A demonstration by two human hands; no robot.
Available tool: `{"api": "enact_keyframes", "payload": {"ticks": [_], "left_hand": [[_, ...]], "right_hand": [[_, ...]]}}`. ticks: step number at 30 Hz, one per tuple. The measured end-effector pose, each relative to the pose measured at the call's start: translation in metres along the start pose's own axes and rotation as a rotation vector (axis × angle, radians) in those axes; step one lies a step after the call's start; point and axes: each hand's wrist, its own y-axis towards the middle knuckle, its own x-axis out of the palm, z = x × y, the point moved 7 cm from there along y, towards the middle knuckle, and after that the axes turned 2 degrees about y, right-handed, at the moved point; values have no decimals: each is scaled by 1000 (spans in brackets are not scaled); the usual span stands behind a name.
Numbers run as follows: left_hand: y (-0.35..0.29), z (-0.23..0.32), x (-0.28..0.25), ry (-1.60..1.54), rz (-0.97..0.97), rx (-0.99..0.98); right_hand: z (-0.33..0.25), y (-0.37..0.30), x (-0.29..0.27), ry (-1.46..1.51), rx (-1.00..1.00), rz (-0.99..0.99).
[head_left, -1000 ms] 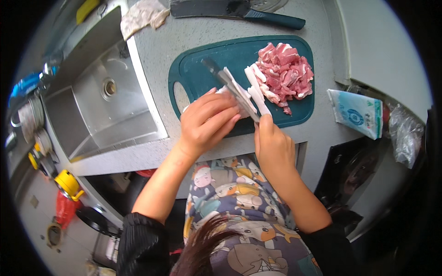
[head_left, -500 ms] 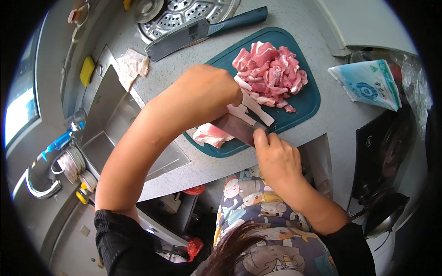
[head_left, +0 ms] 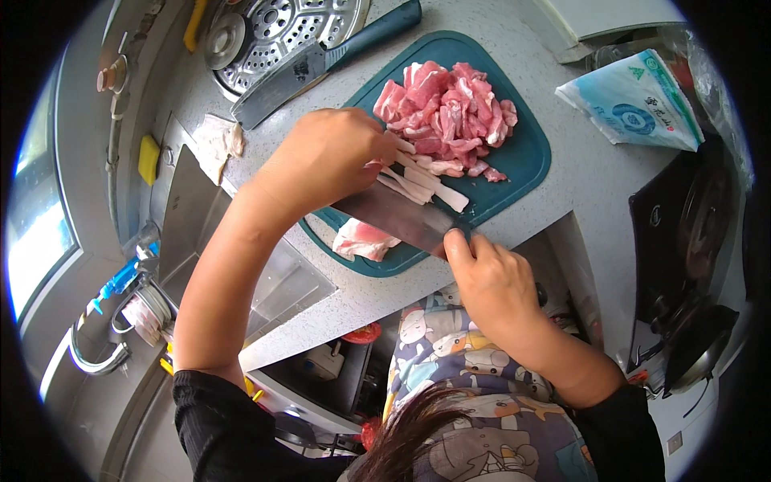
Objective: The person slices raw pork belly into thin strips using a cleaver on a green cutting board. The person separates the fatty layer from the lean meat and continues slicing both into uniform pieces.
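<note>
pale meat strips [head_left: 422, 187]: on green cutting board [head_left: 522, 165], between knife [head_left: 399, 222] and pink meat pile [head_left: 450, 112]. right hand [head_left: 495, 277]: clamped on knife handle. left hand [head_left: 333, 151]: curled at strips; fingertips partly hidden, pinch impossible to judge. hold blade steady; guard fingertips from edge.

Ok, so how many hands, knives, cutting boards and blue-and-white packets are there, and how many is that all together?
Hands: 2 (left hand, right hand)
Knives: 2 (held knife, teal-handled knife)
Teal cutting board: 1
Blue-and-white packet: 1
Total: 6
</note>
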Motion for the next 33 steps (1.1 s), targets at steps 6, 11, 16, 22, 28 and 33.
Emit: {"api": "enact_keyframes", "payload": {"ticks": [6, 11, 16, 22, 28, 33], "left_hand": [[6, 30, 4, 173, 26, 386], [11, 40, 4, 195, 73, 407], [12, 38, 5, 255, 66, 279], [24, 74, 2, 136, 103, 443], [37, 86, 26, 184, -100, 464], [30, 77, 18, 27, -27, 433]], "right_hand": [[1, 0, -1, -7, 3, 4], [0, -2, -1, -18, 2, 16], [-2, -3, -1, -45, 13, 38], [-3, -2, 0, -70, 29, 51], [-2, -2, 0, -40, 24, 54], [-2, -1, 0, -35, 34, 43]]}}
